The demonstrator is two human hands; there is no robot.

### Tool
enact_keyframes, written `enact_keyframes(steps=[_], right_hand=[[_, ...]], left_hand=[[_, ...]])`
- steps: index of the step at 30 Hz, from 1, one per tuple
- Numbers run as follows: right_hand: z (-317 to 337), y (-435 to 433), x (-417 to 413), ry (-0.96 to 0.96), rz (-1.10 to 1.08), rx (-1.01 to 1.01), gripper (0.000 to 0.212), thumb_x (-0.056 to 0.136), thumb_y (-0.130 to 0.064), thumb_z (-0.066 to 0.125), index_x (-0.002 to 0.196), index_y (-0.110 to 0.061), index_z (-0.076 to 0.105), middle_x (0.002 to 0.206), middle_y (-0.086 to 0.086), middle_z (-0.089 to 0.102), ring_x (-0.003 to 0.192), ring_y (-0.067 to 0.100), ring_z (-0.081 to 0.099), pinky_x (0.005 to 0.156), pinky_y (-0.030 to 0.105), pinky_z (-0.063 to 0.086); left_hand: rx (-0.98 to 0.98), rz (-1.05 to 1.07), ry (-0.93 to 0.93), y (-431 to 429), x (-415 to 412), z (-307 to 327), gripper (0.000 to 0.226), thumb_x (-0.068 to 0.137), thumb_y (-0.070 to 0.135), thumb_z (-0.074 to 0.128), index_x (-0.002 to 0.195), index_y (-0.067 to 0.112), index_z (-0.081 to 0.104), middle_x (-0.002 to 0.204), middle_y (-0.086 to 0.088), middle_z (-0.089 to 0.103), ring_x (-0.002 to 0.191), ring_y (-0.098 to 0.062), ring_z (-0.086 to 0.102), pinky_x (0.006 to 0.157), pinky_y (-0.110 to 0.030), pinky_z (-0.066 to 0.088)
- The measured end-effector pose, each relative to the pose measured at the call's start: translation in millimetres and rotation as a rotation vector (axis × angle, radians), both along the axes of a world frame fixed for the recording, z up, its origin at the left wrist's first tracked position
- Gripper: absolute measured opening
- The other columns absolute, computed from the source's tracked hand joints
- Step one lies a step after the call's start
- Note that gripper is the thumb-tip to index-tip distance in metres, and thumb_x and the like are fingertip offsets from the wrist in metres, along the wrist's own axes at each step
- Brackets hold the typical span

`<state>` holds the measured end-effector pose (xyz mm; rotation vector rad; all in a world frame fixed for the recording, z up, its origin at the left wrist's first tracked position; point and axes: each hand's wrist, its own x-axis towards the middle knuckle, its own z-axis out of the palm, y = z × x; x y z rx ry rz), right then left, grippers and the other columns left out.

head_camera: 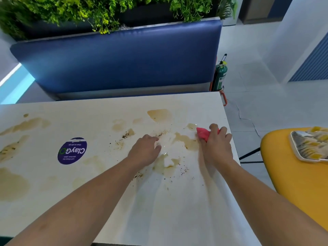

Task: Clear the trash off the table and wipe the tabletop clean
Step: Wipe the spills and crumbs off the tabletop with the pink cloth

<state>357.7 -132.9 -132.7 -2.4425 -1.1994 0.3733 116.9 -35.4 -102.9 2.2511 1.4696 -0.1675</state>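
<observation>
On the white table (168,210), toward its right edge and nearer the far right corner than the near one:

- Pink cloth (204,134): bunched, lying on the tabletop and touching a brown wet patch. One corner sticks out to the left of the hand that holds it.
- Right hand (217,148): fingers curled over the cloth and gripping it, knuckles up, close to the right edge.
- Left hand (144,150): on the tabletop just left of the right hand and apart from the cloth. Its fingers are bent down onto the wet surface, with something pale or glossy at the fingertips. Whether they pinch anything cannot be told.
- Brown stains (159,114): many patches spread from the left edge to the right. The largest clear one is near the far edge, with others between and in front of the hands.
- Dark specks (124,139): scattered crumbs beyond the left hand, with more nearer the front edge.
- Round purple sticker (72,150): flat on the left half of the table, reading "ClayGo" upside down to the viewer.

Off the table:

- Blue padded bench (124,59): along the far edge, with green plants (88,11) above its back.
- Green fire extinguisher (220,77): upright on the floor beside the bench end, past the far right corner.
- Yellow rounded surface (292,174): to the right of the table, apart from it. It carries a pale tray (301,158) of foil and yellow-and-white scraps.
</observation>
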Motion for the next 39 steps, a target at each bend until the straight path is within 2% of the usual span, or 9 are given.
enact_keyframes(steps=[3, 8, 14, 17, 21, 25, 31, 36, 39], right_hand=[[-10.8, -2.1, 2.0, -0.091, 0.064, 0.020, 0.040, 0.100, -0.048, 0.049, 0.121, -0.013, 0.046, 0.124, 0.012, 0.038, 0.106, 0.033, 0.038, 0.084, 0.048, 0.046], [-28.2, -10.3, 5.9, -0.110, 0.129, 0.109, 0.038, 0.103, -0.049, 0.048, 0.112, -0.013, 0.054, 0.126, 0.006, 0.038, 0.103, 0.029, 0.036, 0.084, 0.048, 0.044], [-28.3, -3.2, -2.7, -0.056, 0.091, 0.150, 0.035, 0.106, -0.042, 0.044, 0.105, -0.010, 0.058, 0.115, 0.005, 0.045, 0.098, 0.029, 0.037, 0.080, 0.049, 0.044], [-25.8, 4.3, -12.4, -0.023, 0.117, 0.151, 0.035, 0.107, -0.043, 0.042, 0.101, -0.013, 0.059, 0.112, 0.000, 0.046, 0.097, 0.026, 0.037, 0.075, 0.048, 0.045], [-27.8, 3.5, -20.7, 0.027, 0.223, 0.195, 0.034, 0.107, -0.046, 0.041, 0.097, -0.019, 0.059, 0.105, -0.008, 0.044, 0.097, 0.023, 0.036, 0.078, 0.046, 0.043], [-35.5, -8.0, -7.7, 0.024, 0.281, 0.232, 0.025, 0.105, -0.037, 0.047, 0.094, -0.018, 0.059, 0.101, -0.009, 0.043, 0.094, 0.023, 0.036, 0.083, 0.045, 0.042], [-34.1, 9.8, -12.8, 0.015, 0.202, 0.252, 0.021, 0.103, -0.028, 0.053, 0.094, -0.011, 0.062, 0.105, -0.002, 0.050, 0.095, 0.025, 0.037, 0.080, 0.043, 0.040], [-37.2, 4.1, -23.1, 0.036, 0.306, 0.273, 0.021, 0.101, -0.029, 0.055, 0.096, -0.011, 0.065, 0.103, -0.004, 0.051, 0.095, 0.026, 0.039, 0.081, 0.043, 0.042], [-40.1, -8.6, -15.6, 0.014, 0.356, 0.284, 0.020, 0.101, -0.029, 0.057, 0.095, -0.012, 0.066, 0.100, -0.004, 0.050, 0.093, 0.025, 0.039, 0.080, 0.045, 0.043]], left_hand=[[0.047, -0.007, 0.031, -6.5, -1.4, -9.3, 0.047, 0.106, 0.041, 0.041, 0.150, 0.024, 0.048, 0.153, -0.003, 0.042, 0.138, -0.024, 0.042, 0.109, -0.040, 0.042], [0.253, 0.124, -0.021, -14.5, -3.4, -16.8, 0.047, 0.105, 0.042, 0.043, 0.146, 0.021, 0.050, 0.147, 0.000, 0.042, 0.134, -0.020, 0.039, 0.099, -0.038, 0.048], [0.185, 0.188, 0.089, -8.5, -20.6, -22.6, 0.058, 0.103, 0.049, 0.045, 0.151, 0.016, 0.044, 0.151, -0.006, 0.043, 0.140, -0.027, 0.034, 0.108, -0.040, 0.038], [0.181, 0.135, 0.197, -4.8, -24.3, -26.7, 0.055, 0.103, 0.053, 0.038, 0.140, 0.015, 0.055, 0.142, -0.007, 0.050, 0.132, -0.027, 0.040, 0.104, -0.040, 0.042], [0.248, 0.080, 0.272, -3.5, -24.3, -27.4, 0.053, 0.103, 0.054, 0.034, 0.122, 0.015, 0.064, 0.123, -0.006, 0.059, 0.119, -0.027, 0.048, 0.096, -0.039, 0.044], [0.226, 0.061, 0.322, 0.3, -23.9, -21.0, 0.053, 0.103, 0.054, 0.031, 0.117, 0.017, 0.066, 0.120, -0.004, 0.062, 0.121, -0.027, 0.048, 0.099, -0.040, 0.044], [0.239, 0.052, 0.333, 2.6, -23.3, -18.3, 0.051, 0.103, 0.053, 0.032, 0.110, 0.019, 0.069, 0.115, -0.002, 0.064, 0.120, -0.026, 0.050, 0.097, -0.040, 0.045], [0.233, 0.057, 0.330, 6.1, -22.3, -15.4, 0.049, 0.104, 0.052, 0.033, 0.120, 0.022, 0.069, 0.121, -0.001, 0.064, 0.121, -0.026, 0.050, 0.096, -0.040, 0.043], [0.225, 0.052, 0.341, 7.2, -20.7, -13.8, 0.049, 0.103, 0.052, 0.033, 0.119, 0.021, 0.069, 0.121, -0.002, 0.064, 0.120, -0.026, 0.050, 0.096, -0.040, 0.044]])
